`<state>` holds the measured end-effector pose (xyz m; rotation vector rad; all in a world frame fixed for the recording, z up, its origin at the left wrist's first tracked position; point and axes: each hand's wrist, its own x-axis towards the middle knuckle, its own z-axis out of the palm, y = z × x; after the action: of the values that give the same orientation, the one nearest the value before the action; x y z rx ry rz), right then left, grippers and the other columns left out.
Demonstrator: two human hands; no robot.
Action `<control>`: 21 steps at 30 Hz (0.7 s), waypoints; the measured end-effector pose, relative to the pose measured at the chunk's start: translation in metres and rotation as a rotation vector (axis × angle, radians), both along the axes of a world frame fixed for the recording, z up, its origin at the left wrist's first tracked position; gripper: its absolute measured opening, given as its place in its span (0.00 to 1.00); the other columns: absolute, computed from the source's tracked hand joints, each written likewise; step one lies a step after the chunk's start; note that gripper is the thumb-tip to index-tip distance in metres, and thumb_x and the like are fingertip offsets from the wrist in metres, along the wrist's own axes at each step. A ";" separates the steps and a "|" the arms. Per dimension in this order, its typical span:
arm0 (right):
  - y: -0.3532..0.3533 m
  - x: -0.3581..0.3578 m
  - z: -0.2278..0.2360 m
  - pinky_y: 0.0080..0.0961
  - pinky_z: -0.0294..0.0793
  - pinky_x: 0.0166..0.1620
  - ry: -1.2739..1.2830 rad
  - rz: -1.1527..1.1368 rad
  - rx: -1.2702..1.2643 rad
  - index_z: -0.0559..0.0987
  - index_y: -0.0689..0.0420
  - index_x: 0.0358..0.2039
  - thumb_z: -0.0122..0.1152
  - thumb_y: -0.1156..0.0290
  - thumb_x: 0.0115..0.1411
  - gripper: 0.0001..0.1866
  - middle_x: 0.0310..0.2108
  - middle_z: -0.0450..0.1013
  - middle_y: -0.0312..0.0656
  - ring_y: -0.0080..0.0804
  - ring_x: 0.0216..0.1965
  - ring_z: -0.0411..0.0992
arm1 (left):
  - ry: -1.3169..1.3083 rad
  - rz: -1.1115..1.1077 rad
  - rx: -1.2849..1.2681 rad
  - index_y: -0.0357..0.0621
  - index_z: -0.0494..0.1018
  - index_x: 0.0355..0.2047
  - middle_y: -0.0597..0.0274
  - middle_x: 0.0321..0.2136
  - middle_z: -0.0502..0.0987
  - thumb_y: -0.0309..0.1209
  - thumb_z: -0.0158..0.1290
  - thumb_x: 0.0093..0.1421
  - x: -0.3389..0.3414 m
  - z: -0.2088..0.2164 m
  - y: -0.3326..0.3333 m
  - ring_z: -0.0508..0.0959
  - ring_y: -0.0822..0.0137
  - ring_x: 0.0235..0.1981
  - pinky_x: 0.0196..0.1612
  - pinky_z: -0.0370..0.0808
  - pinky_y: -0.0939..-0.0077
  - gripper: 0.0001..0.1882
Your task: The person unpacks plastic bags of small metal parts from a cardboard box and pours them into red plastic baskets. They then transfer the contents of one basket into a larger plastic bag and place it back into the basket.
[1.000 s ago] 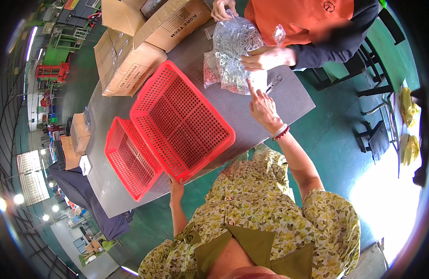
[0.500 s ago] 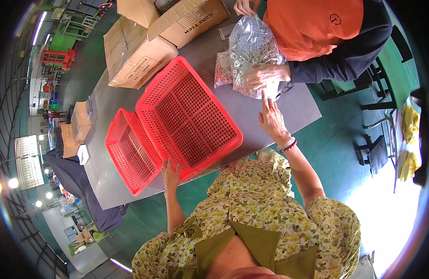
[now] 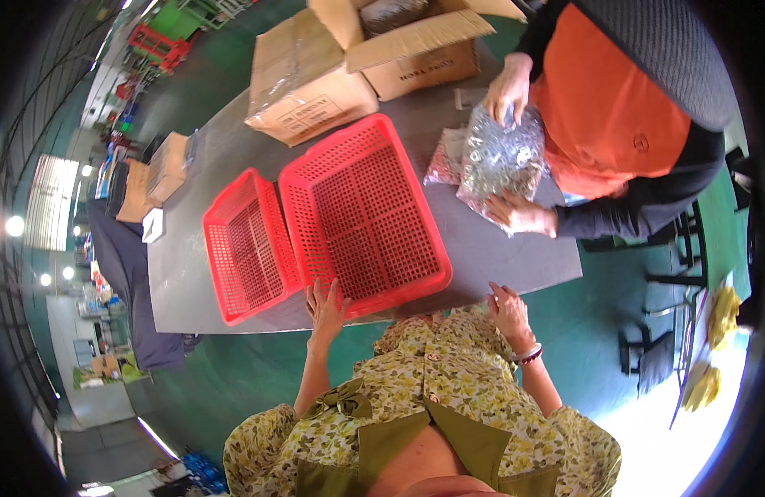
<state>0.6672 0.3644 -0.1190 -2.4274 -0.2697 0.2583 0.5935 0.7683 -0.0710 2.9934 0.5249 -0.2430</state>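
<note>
My left hand [image 3: 326, 308] rests with spread fingers at the near rim of the larger red plastic basket [image 3: 436, 234], which has a perforated bottom and nothing in it. A smaller red basket [image 3: 224, 253], also bare inside, stands against its left side. At the table's near edge is my right hand [image 3: 511, 315], fingers loosely extended, holding nothing I can see. Beyond it a co-worker's two hands press on a clear plastic bag [image 3: 503, 161] of small pale metal-looking pieces. Partly behind that bag lies another bag [image 3: 443, 157] with pinkish contents.
Cardboard boxes [image 3: 312, 79] stand at the far side of the grey table [image 3: 515, 265]; one is open-topped. Smaller cartons [image 3: 169, 168] sit at its left end, near dark cloth [image 3: 125, 282]. A co-worker in an orange apron [image 3: 602, 108] leans in at the right.
My right hand has drawn back from the bag to the table's near edge. The co-worker's upper hand has moved down onto the bag, which now lies flatter. My left hand stays by the larger basket.
</note>
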 end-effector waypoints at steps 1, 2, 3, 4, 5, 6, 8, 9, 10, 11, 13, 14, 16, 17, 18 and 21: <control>0.009 0.009 0.010 0.44 0.75 0.38 -0.007 0.015 0.008 0.70 0.56 0.54 0.57 0.66 0.59 0.23 0.31 0.74 0.51 0.51 0.33 0.74 | -0.047 0.065 -0.001 0.47 0.56 0.65 0.44 0.65 0.47 0.41 0.57 0.58 0.002 -0.002 0.003 0.51 0.38 0.63 0.62 0.55 0.43 0.37; 0.023 0.018 0.024 0.44 0.75 0.37 -0.014 0.030 0.017 0.68 0.57 0.56 0.57 0.64 0.60 0.24 0.30 0.74 0.52 0.52 0.32 0.75 | -0.093 0.130 -0.002 0.49 0.53 0.66 0.44 0.65 0.45 0.42 0.57 0.58 0.004 -0.004 0.010 0.51 0.38 0.63 0.62 0.54 0.41 0.39; 0.033 0.026 0.032 0.45 0.75 0.36 -0.015 0.044 0.023 0.67 0.57 0.57 0.57 0.63 0.60 0.26 0.29 0.75 0.53 0.53 0.31 0.75 | -0.134 0.195 -0.005 0.51 0.51 0.67 0.44 0.66 0.43 0.42 0.57 0.57 0.004 -0.009 0.018 0.50 0.38 0.64 0.62 0.53 0.40 0.41; 0.044 0.035 0.027 0.45 0.75 0.38 -0.036 0.089 0.016 0.62 0.59 0.61 0.55 0.58 0.62 0.30 0.29 0.75 0.55 0.54 0.30 0.75 | -0.174 0.237 -0.031 0.50 0.50 0.67 0.43 0.66 0.44 0.42 0.58 0.57 0.004 -0.021 0.033 0.51 0.37 0.63 0.62 0.53 0.40 0.42; 0.057 0.044 0.030 0.46 0.75 0.39 -0.032 0.119 -0.014 0.62 0.59 0.61 0.55 0.57 0.62 0.31 0.29 0.76 0.56 0.54 0.30 0.75 | -0.208 0.288 -0.044 0.49 0.49 0.67 0.42 0.65 0.45 0.41 0.58 0.57 -0.002 -0.035 0.057 0.51 0.36 0.63 0.62 0.53 0.40 0.42; 0.070 0.053 0.035 0.46 0.75 0.39 -0.030 0.138 -0.052 0.62 0.60 0.61 0.54 0.55 0.62 0.32 0.30 0.76 0.56 0.54 0.30 0.75 | -0.242 0.328 -0.065 0.48 0.48 0.67 0.41 0.65 0.46 0.41 0.58 0.57 -0.006 -0.048 0.074 0.51 0.36 0.62 0.62 0.53 0.41 0.43; 0.085 0.063 0.036 0.48 0.74 0.40 -0.048 0.168 -0.105 0.60 0.61 0.62 0.53 0.53 0.62 0.34 0.31 0.76 0.56 0.55 0.31 0.76 | -0.190 0.402 -0.099 0.46 0.49 0.66 0.39 0.61 0.55 0.39 0.58 0.57 -0.013 -0.054 0.088 0.58 0.37 0.59 0.60 0.57 0.43 0.42; 0.092 0.066 0.028 0.48 0.74 0.40 -0.069 0.184 -0.122 0.59 0.62 0.62 0.53 0.51 0.61 0.36 0.31 0.76 0.56 0.55 0.32 0.76 | -0.161 0.437 -0.115 0.45 0.50 0.66 0.38 0.59 0.59 0.39 0.58 0.57 -0.015 -0.057 0.095 0.61 0.37 0.58 0.59 0.59 0.45 0.41; 0.096 0.067 0.020 0.49 0.74 0.41 -0.083 0.199 -0.139 0.58 0.62 0.63 0.53 0.50 0.61 0.38 0.32 0.76 0.57 0.56 0.33 0.76 | -0.154 0.392 -0.181 0.43 0.52 0.65 0.39 0.55 0.64 0.38 0.58 0.57 -0.019 -0.063 0.104 0.65 0.39 0.54 0.57 0.63 0.47 0.39; 0.099 0.071 0.013 0.50 0.74 0.41 -0.098 0.213 -0.107 0.57 0.62 0.63 0.53 0.50 0.60 0.38 0.33 0.76 0.57 0.56 0.34 0.76 | -0.147 0.348 -0.245 0.42 0.54 0.63 0.40 0.51 0.68 0.37 0.58 0.57 -0.022 -0.069 0.113 0.69 0.41 0.51 0.55 0.66 0.50 0.37; 0.098 0.067 -0.003 0.52 0.73 0.42 -0.096 0.237 -0.059 0.56 0.63 0.63 0.54 0.50 0.59 0.40 0.34 0.76 0.59 0.58 0.37 0.75 | -0.166 0.298 -0.422 0.40 0.59 0.60 0.43 0.45 0.74 0.35 0.57 0.57 -0.028 -0.074 0.109 0.75 0.46 0.44 0.50 0.71 0.56 0.33; 0.097 0.071 -0.006 0.53 0.73 0.42 0.022 0.207 -0.057 0.55 0.63 0.63 0.54 0.51 0.59 0.40 0.35 0.75 0.59 0.59 0.38 0.75 | -0.202 0.298 -0.528 0.40 0.62 0.58 0.46 0.42 0.76 0.34 0.57 0.58 -0.018 -0.075 0.105 0.77 0.49 0.41 0.47 0.73 0.59 0.30; 0.097 0.073 -0.007 0.54 0.72 0.44 0.262 0.146 -0.063 0.55 0.64 0.62 0.55 0.52 0.58 0.40 0.36 0.75 0.61 0.61 0.39 0.74 | -0.259 0.419 -0.819 0.40 0.66 0.55 0.51 0.40 0.78 0.30 0.56 0.58 -0.017 -0.088 0.095 0.79 0.55 0.38 0.43 0.76 0.64 0.25; 0.095 0.068 -0.023 0.53 0.73 0.44 0.209 0.136 -0.002 0.55 0.64 0.61 0.54 0.54 0.57 0.39 0.35 0.75 0.62 0.62 0.39 0.74 | -0.299 0.527 -0.996 0.40 0.67 0.54 0.54 0.41 0.78 0.28 0.55 0.58 -0.014 -0.098 0.095 0.79 0.58 0.37 0.42 0.77 0.66 0.22; 0.090 0.065 -0.048 0.53 0.73 0.44 0.148 0.116 0.060 0.56 0.64 0.61 0.54 0.55 0.57 0.38 0.35 0.75 0.63 0.63 0.39 0.74 | -0.343 0.626 -1.175 0.40 0.68 0.52 0.56 0.41 0.78 0.26 0.54 0.59 -0.011 -0.107 0.092 0.79 0.60 0.37 0.41 0.77 0.68 0.20; 0.081 0.068 -0.056 0.52 0.73 0.44 0.156 0.111 0.087 0.56 0.67 0.60 0.54 0.58 0.56 0.37 0.34 0.75 0.64 0.64 0.37 0.74 | -0.398 0.760 -1.415 0.41 0.69 0.52 0.61 0.41 0.78 0.22 0.52 0.58 -0.010 -0.117 0.081 0.79 0.64 0.37 0.40 0.79 0.68 0.20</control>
<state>0.7353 0.4456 -0.1749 -2.2955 -0.3384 0.4732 0.5839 0.8488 -0.1877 1.3122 0.8658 0.0599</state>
